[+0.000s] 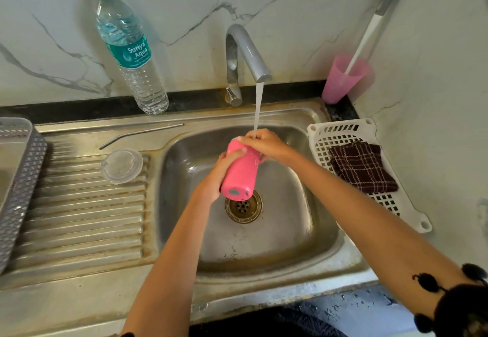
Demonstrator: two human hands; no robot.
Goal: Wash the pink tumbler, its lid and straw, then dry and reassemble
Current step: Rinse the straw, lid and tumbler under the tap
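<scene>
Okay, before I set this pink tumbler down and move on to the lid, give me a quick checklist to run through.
1. Grip on the pink tumbler: the left hand wraps its body and the right hand holds its mouth end. Ok.
2. Water stream reaches the tumbler: it lands at the right hand by the mouth. Ok.
3. Inside rinsed clean: the mouth faces away. Cannot tell.
4. Lid at hand: lying on the drainboard. Ok.
5. Straw at hand: lying on the sink ledge behind the lid. Ok.
6. Drying cloth ready: folded in the white basket. Ok.
</scene>
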